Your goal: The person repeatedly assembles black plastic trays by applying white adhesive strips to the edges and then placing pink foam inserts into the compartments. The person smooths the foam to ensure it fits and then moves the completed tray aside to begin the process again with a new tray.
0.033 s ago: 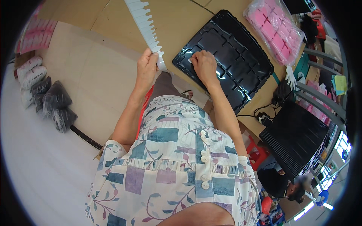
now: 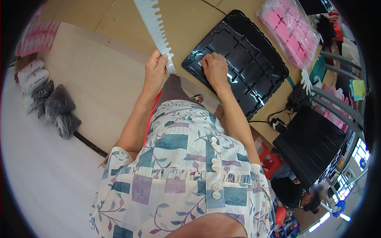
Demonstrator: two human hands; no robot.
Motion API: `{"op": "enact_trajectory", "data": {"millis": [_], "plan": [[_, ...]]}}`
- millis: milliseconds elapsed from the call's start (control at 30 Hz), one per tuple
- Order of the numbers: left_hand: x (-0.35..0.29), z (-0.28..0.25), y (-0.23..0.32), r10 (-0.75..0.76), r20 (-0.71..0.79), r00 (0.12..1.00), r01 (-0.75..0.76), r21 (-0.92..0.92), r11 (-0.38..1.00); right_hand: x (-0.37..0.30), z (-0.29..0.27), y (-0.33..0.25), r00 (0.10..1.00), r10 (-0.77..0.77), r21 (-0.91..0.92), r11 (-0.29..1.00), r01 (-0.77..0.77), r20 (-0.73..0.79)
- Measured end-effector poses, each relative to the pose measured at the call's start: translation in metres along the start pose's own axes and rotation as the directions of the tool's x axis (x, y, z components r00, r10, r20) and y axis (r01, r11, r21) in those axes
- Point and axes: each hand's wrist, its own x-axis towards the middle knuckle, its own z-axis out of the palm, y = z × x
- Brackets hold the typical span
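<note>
Nearest is the person's patterned shirt [image 2: 170, 142], with both bare forearms reaching forward from it. The left hand [image 2: 155, 73] is closed, thumb and fingers pinching the lower end of a white toothed strip [image 2: 152, 24]; a short end pokes out below the grip, and the rest slants up and left past the upper edge of the view, teeth facing right. The right hand [image 2: 215, 71] has its fingers bunched together over the near left part of a glossy black tray [image 2: 254, 59]. A small white piece [image 2: 200, 63] shows at its fingertips, though I cannot tell whether it is pinched or just touched. The tray, divided by raised ridges, lies on the brown desk [image 2: 174, 18]. Beyond it, to the right, are pink trays [image 2: 283, 33] in clear plastic, with a white glove [image 2: 306, 82] just below them. Farther off, beyond a black ribbed panel [image 2: 311, 144], is another person [image 2: 291, 193] in dark clothing.
</note>
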Motion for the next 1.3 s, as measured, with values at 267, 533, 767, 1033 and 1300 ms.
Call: {"op": "enact_trajectory", "data": {"millis": [267,533,767,1033,1300], "plan": [[0.016,0.017,-0.015,-0.015,0.160,0.987,0.024,-0.055,0.998,0.000,0.005,0.004,1.000,-0.011,-0.004,1.000,0.011,-0.028],[0.042,0.026,-0.044,-0.070,0.396,0.915,0.148,-0.168,0.975,0.006,0.005,0.000,0.999,0.000,-0.111,0.994,0.006,0.054],[0.046,0.021,-0.058,-0.158,0.392,0.906,0.245,-0.181,0.952,0.019,0.012,-0.018,0.984,0.122,-0.310,0.947,-0.078,0.127],[0.046,0.020,-0.062,-0.118,0.394,0.911,0.264,-0.340,0.903,-0.007,-0.006,0.003,0.976,-0.193,0.124,0.976,0.180,0.099],[0.019,0.034,-0.035,-0.156,0.330,0.931,0.221,-0.171,0.960,-0.018,-0.044,0.015,0.848,0.395,0.893,0.125,-0.432,0.354]]}}
